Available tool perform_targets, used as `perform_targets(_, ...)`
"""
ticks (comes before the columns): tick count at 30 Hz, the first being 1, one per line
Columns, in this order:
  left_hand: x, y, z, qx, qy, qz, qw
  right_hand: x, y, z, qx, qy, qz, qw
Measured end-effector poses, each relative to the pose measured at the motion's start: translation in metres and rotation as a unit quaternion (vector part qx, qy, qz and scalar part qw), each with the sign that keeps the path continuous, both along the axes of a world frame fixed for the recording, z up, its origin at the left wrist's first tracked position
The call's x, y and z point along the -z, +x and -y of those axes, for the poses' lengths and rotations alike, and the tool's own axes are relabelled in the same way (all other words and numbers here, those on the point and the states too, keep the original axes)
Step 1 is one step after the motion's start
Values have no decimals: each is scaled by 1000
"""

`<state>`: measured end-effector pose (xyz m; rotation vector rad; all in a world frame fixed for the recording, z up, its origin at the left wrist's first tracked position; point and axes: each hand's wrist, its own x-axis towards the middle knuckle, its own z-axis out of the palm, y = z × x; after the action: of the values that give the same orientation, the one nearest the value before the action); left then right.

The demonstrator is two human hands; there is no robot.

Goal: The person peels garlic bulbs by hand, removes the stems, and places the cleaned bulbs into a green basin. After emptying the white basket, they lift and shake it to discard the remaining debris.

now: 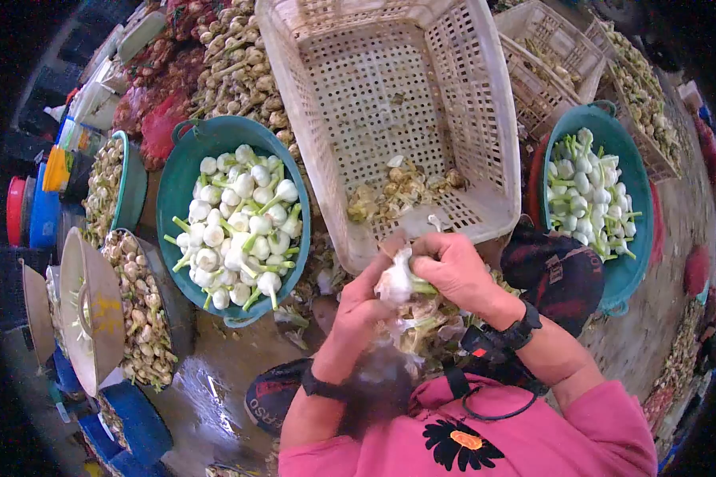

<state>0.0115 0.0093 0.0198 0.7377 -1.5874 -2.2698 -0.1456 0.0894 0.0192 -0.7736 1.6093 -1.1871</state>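
A white garlic bulb (395,282) with a short green stem is held between my two hands, in front of the near rim of a big white plastic crate (374,95). My right hand (460,273) is closed round the stem side. My left hand (364,298) presses on the bulb's left side, its fingers slightly blurred. Loose peeled skins (422,326) lie below the hands. Inside the crate, skins and scraps (406,191) are gathered at the near end.
A green tub (167,207) of white garlic stands at left, another green tub (648,199) at right. Unpeeled garlic (235,71) is heaped behind the left tub. A basin of garlic (139,318) and blue containers (143,421) are at far left. Slatted crates (533,87) stand back right.
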Motion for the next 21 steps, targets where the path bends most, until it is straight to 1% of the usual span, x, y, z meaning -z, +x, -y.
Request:
perform_targets(1,3,-1,2,16,-24,26,999,0,-2,-2,20,-31,-98,995)
perform_targets(2,18,1,10,64,-240,99,964,0,-4,-4,39,-61,-196,978)
perform_targets(3,15,0,11,96,-343,203,912,0,-6,-6,58,-90,-292,950)
perform_targets(4,9,0,10,126,-438,301,837,3,-8,-9,52,-136,-366,919)
perform_targets(5,5,-1,10,154,-523,391,742,4,-10,-10,50,-159,-380,910)
perform_targets(6,2,-1,10,170,-504,411,741,5,-11,-12,47,-182,-394,900)
perform_targets(7,-1,-3,9,134,-414,352,828,6,-10,-13,40,-205,-404,890)
perform_targets(8,-4,-5,9,94,-317,290,898,6,-8,-13,32,-210,-397,893)
perform_targets(9,-5,-6,9,51,-213,222,950,6,-4,-13,24,-216,-389,895)
perform_targets(10,-1,-14,2,-38,-139,148,978,5,-1,-14,14,-222,-380,898)
perform_targets(13,8,-12,0,-55,-173,168,969,-2,2,-16,-11,-164,-294,941)
perform_targets(14,12,-11,-1,-105,-170,143,969,-8,-3,-16,-71,-138,-258,953)
perform_targets(16,13,-14,-2,-102,-271,97,952,-19,-20,-16,-186,-76,-182,963)
perform_targets(17,13,-15,-3,-101,-320,74,939,-19,-22,-15,-192,-57,-142,969)
perform_targets(18,9,-13,-3,-90,-367,100,920,-20,-24,-13,-198,-39,-101,974)
perform_targets(19,9,-11,-2,-78,-294,93,948,-20,-26,-10,-205,-22,-60,977)
perform_targets(20,8,-7,-1,-66,-219,87,970,-16,-33,-11,-238,54,27,970)
perform_targets(21,8,-3,0,-55,-143,80,985,-13,-28,-11,-194,31,114,974)
